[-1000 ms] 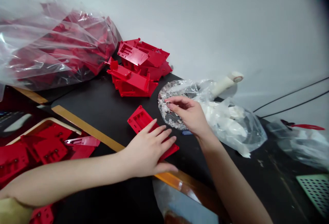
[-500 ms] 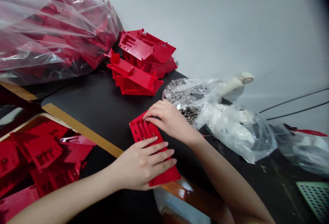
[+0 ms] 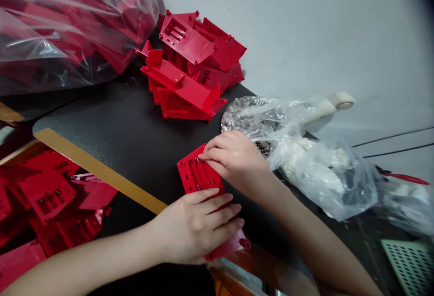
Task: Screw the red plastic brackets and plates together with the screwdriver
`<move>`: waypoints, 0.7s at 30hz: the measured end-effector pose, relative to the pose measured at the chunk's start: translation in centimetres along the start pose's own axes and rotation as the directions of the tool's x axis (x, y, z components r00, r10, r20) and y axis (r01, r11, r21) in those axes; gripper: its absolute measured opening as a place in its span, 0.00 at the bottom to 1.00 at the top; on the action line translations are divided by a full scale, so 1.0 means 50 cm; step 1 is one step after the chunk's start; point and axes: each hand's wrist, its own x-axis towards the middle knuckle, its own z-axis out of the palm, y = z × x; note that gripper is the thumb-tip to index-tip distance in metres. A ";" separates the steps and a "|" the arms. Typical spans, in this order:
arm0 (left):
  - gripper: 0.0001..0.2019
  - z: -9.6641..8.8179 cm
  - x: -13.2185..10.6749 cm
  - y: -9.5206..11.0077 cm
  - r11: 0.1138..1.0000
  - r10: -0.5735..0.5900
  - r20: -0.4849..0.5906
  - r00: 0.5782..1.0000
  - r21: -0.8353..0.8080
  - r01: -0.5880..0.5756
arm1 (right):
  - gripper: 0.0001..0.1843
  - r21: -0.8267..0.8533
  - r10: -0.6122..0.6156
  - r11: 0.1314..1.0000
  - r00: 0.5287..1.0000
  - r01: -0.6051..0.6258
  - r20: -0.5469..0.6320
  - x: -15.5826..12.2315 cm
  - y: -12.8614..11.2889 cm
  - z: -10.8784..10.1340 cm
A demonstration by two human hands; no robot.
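Red housing (image 3: 200, 174) lies flat on black bench (image 3: 101, 106), apparently pinned for steadiness under open left hand (image 3: 196, 228), fingers spread across its lower end. Right hand (image 3: 237, 162) curls over its upper end; whether it pinches anything, cannot tell.

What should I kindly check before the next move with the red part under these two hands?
1. Left hand on the red plastic part: ok, fingers lie across it.
2. Right hand on the same part: ok, fingertips rest on its upper end.
3. Small metal pieces in the part's channels seated: cannot tell, too small and partly covered.
4. Stacked red parts apart from both hands: ok.
5. Metal pieces in the clear bag near the right hand: ok.
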 end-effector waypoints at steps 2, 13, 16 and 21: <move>0.18 0.000 0.004 -0.001 1.000 -0.008 -0.023 1.000 -0.015 0.007 | 0.09 -0.053 0.030 0.998 1.000 -0.030 -0.003 -0.011 -0.019 -0.001; 0.21 0.000 0.000 -0.002 0.999 -0.009 0.012 1.000 -0.036 0.010 | 0.12 0.133 0.213 0.971 0.972 -0.199 -0.099 -0.075 0.012 0.033; 0.21 -0.002 0.001 0.000 1.000 -0.007 0.033 0.999 -0.030 0.008 | 0.10 0.112 0.154 0.982 0.988 -0.152 -0.008 -0.043 0.013 0.012; 0.21 -0.008 0.004 0.002 1.000 -0.003 0.055 0.999 -0.009 0.004 | 0.09 0.120 0.103 0.985 0.985 -0.120 0.142 -0.004 -0.002 -0.017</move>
